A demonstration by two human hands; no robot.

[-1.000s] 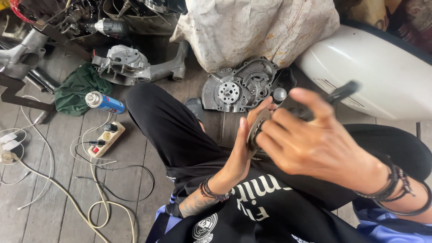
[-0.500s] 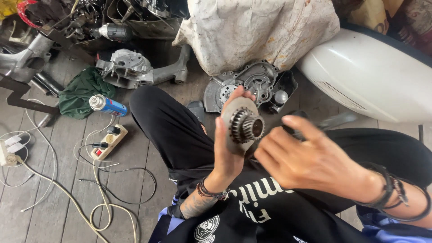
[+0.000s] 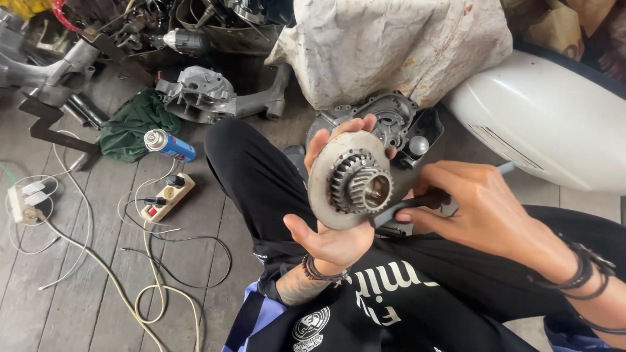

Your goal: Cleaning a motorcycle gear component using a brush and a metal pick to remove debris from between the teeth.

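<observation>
Two hands raised: left (image 3: 332, 228) grips gear disc (image 3: 349, 181); right (image 3: 479, 208) clutches dark tool (image 3: 407, 205).

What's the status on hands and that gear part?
Left hand holds gear disc upright. Right hand grips dark tool beside it. Nothing between them.
</observation>
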